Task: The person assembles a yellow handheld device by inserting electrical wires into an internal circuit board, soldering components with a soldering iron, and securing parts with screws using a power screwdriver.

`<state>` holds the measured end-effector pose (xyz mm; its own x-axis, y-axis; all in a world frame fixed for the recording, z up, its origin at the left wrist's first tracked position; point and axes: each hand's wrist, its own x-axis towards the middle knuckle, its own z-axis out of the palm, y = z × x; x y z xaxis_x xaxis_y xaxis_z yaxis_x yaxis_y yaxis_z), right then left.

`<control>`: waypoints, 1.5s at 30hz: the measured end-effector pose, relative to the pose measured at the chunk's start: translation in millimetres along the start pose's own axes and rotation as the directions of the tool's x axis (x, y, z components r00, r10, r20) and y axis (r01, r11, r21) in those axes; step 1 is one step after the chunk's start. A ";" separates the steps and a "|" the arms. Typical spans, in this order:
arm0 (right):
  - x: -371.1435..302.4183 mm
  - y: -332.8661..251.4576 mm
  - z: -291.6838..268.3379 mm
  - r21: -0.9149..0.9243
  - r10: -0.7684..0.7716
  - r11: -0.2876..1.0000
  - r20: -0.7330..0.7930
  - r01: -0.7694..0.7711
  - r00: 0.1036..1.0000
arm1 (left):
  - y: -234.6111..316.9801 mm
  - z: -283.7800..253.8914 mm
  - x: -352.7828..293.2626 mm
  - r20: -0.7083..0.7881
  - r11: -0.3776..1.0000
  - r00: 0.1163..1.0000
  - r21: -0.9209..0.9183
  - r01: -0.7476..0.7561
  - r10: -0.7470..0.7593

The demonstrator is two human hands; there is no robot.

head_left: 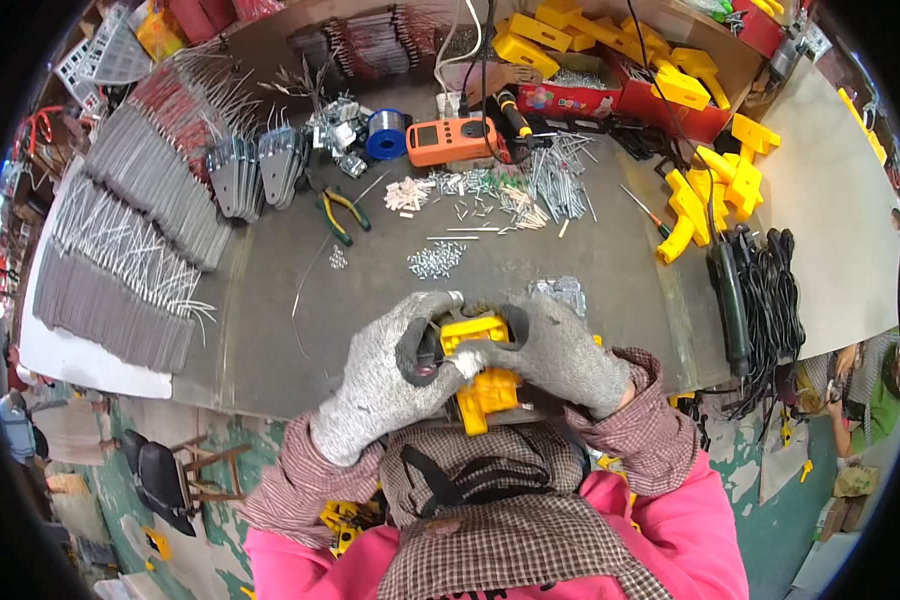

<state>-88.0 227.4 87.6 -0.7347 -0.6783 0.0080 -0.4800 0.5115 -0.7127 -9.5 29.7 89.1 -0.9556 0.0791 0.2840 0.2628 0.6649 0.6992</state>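
Note:
A yellow plastic housing [486, 392] is held between my two grey-gloved hands, just over the table's near edge. My left hand [390, 362] grips its left side, thumb toward the middle. From the other side my right hand [562, 350] closes round it, fingers across its upper part. The glove fingers cover much of the housing, so its inner parts cannot be made out. Beyond the hands lie a pile of small screws [437, 260] and a clear plastic bag [562, 293]. Two thin metal rods [465, 233] lie farther back.
Stacked grey strips with white wires [120, 235] fill the left. Pliers [338, 212], a solder spool [386, 134] and an orange multimeter [454, 142] stand farther back. Yellow housings [705, 200], a screwdriver [650, 214], a soldering iron [732, 310] and black cables [773, 295] lie right.

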 end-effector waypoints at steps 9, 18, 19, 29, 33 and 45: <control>1.8 27.4 33.5 -0.223 -0.402 0.879 0.126 0.421 0.907 | -49.0 49.6 -13.7 -0.064 0.930 0.967 -0.296 0.217 -0.246; 15.5 55.7 24.4 0.259 0.002 0.963 0.288 -0.080 0.958 | -19.4 35.2 -12.3 0.298 0.967 0.922 -0.012 -0.256 0.248; 21.6 47.6 20.8 0.389 0.062 0.898 0.355 -0.208 0.933 | -21.3 34.4 -12.1 0.374 0.978 0.904 -0.058 -0.202 0.209; 19.2 14.9 26.9 0.700 0.184 0.634 0.277 -0.329 0.943 | -30.0 20.8 -17.8 0.118 0.713 0.919 -0.597 0.368 -0.375; 16.2 11.9 31.7 0.675 0.212 0.661 0.251 -0.327 0.945 | -38.1 28.1 -15.0 0.008 0.609 0.910 -0.741 0.283 -0.414; 12.8 10.9 37.8 0.654 0.219 0.699 0.187 -0.288 0.958 | -37.1 25.5 -15.2 -0.010 0.607 0.897 -0.740 0.290 -0.441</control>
<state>-84.5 204.3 53.5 -0.7193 -0.6360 -0.2796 0.1895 0.2076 -0.9597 -8.1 22.7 42.1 -0.9722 -0.2295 -0.0471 -0.0191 -0.1229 0.9922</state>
